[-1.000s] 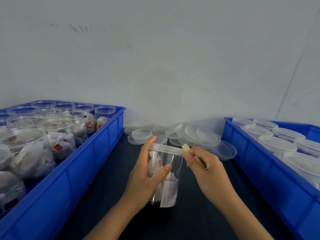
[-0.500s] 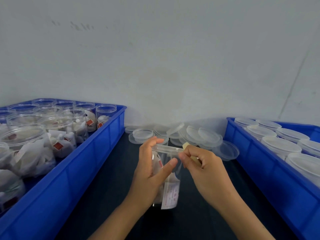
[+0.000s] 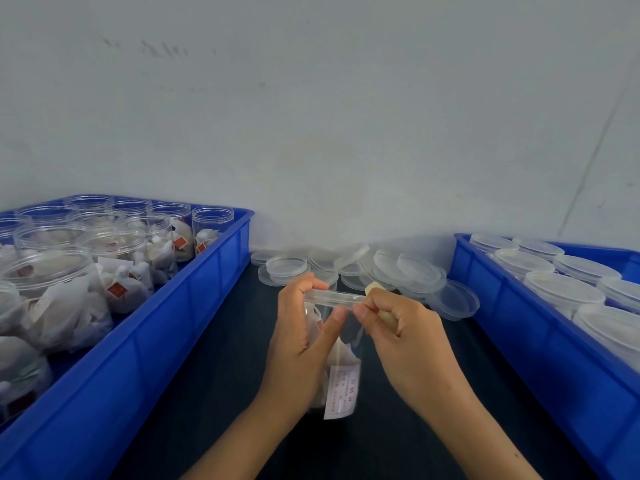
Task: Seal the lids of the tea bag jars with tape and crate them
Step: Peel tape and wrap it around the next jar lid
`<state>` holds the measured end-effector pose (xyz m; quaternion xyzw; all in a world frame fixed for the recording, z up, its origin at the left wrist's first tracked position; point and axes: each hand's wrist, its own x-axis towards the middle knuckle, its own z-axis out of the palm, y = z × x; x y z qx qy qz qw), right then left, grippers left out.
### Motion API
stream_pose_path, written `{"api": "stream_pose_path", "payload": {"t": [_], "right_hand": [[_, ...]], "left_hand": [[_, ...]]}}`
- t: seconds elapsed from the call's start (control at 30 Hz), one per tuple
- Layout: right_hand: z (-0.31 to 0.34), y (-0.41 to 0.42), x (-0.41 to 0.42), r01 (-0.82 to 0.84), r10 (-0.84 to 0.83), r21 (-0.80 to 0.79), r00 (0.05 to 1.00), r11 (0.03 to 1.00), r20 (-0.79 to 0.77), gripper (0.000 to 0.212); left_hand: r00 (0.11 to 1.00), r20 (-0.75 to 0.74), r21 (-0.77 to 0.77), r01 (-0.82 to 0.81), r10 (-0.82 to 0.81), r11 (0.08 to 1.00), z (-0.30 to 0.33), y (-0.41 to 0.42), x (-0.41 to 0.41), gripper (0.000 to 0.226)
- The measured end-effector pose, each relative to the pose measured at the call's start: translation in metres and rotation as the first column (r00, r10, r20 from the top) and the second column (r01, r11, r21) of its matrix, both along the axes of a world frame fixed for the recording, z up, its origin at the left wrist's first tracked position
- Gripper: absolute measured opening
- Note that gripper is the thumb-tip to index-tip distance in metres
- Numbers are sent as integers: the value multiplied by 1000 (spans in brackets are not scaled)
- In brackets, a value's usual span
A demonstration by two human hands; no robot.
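A clear tea bag jar (image 3: 341,362) with a white label stands on the dark table (image 3: 214,393) between two blue crates. Its clear lid (image 3: 332,297) is on top. My left hand (image 3: 301,337) wraps the jar's left side, thumb pressed near the lid rim. My right hand (image 3: 405,337) pinches at the lid's right edge and holds a small yellowish piece (image 3: 375,292), which looks like tape or a small tool. The left blue crate (image 3: 138,341) holds several lidless jars of tea bags (image 3: 114,258). The right blue crate (image 3: 554,368) holds several lidded jars (image 3: 561,289).
A heap of loose clear lids (image 3: 398,268) lies on the table against the white wall, right behind the jar. The crates flank the hands closely on both sides, leaving a narrow strip of dark table in between.
My right hand has slid in along the lid rim toward my left thumb. The jar has tipped a little and the view has shifted slightly downward.
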<state>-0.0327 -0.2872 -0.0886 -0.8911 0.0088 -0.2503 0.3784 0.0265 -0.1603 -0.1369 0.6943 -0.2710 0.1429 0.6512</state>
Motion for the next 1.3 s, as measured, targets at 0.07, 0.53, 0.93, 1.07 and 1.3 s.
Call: {"api": "stream_pose_path", "payload": {"t": [0.07,0.53,0.93,1.07,1.3], "right_hand": [[0,1,1,11,-11,4,1000,1000,-2,30],[3,0,-1,46,-43,61,998,997,-44,29],[3,-10,-1,109,-125,-121,983,987,-133,35],[4,-11,-3,125,-156,-192,975,973,-157,30],[4,-13,-4,83,-230,-522,947,849,-223,48]], "left_hand": [[1000,1,8,-15,15,1000,0,0,0,42],[998,-67,10,12,-12,1000,-1,4,0,44],[997,-70,43,-15,18,999,3,2,-3,42],[997,-13,79,-70,71,994,4,-1,-4,49],[995,16,111,-102,101,989,3,1,-3,47]]}}
